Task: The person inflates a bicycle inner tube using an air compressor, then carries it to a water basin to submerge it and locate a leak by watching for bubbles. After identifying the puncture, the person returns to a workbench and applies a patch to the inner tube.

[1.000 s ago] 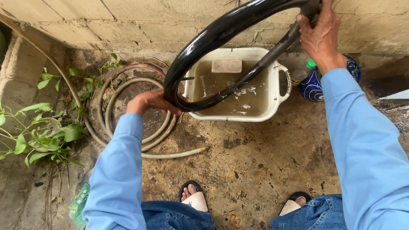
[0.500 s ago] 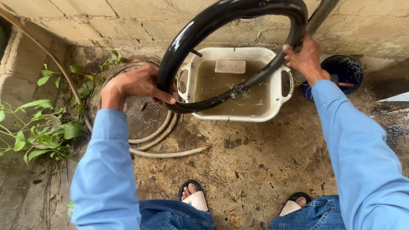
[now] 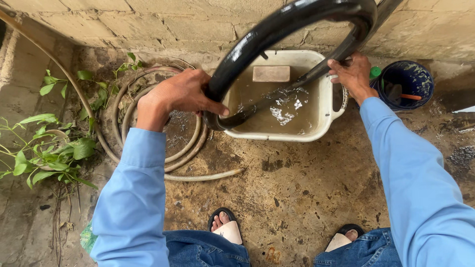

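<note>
Head view: inner tube (image 3: 277, 29) now dips into basin (image 3: 326, 123).

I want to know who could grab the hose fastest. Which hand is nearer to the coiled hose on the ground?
Left. The left hand grips the black inner tube right above the coiled hose. The right hand holds the tube across the white basin, far from it.

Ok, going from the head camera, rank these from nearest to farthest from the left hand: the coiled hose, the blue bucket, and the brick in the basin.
From the left hand:
1. Coiled hose, on the ground just under and beside that hand.
2. Brick, in the murky water at the back of the white basin, to its right.
3. Blue bucket, far right by the wall, past the right hand.
</note>
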